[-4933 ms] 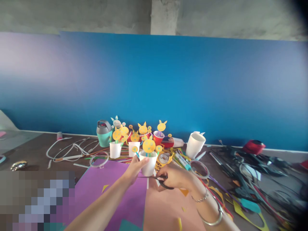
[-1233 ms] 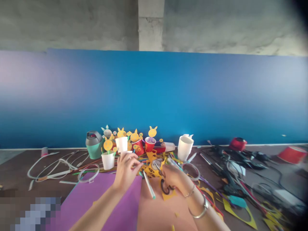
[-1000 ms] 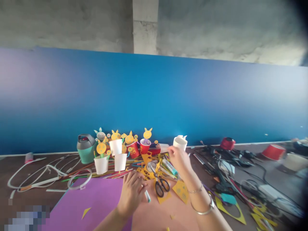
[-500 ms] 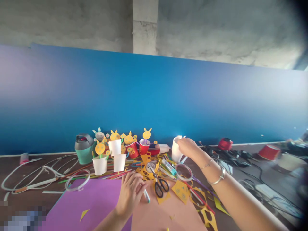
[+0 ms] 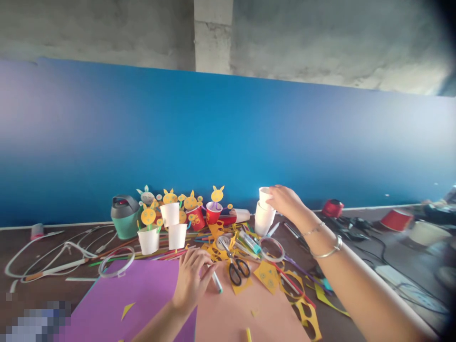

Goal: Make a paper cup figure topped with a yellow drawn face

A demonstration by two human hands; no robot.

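My right hand point(image 5: 285, 202) pinches the rim of a white paper cup point(image 5: 265, 197), its fingers closed. That cup stands partly out of a stack of white paper cups point(image 5: 264, 221) beneath it. My left hand point(image 5: 194, 275) lies palm down, fingers stretched, where the purple sheet point(image 5: 142, 304) meets the salmon sheet point(image 5: 242, 318). A white marker point(image 5: 217, 282) with a teal end lies beside its thumb; I cannot tell whether they touch. Just right of the marker are black-handled scissors point(image 5: 238, 271).
Paper cups with yellow paper-faced figures point(image 5: 148, 217) stand at the back, beside a teal-and-grey container point(image 5: 124, 218). Tape rolls point(image 5: 272, 250), a glue stick point(image 5: 251, 243) and yellow paper scraps point(image 5: 268, 277) lie around. Cables, a red cup point(image 5: 396, 219) and a power strip point(image 5: 402, 280) are right.
My right hand has risen, drawing one white cup partly up out of the stack. My left hand has stayed in about the same place.
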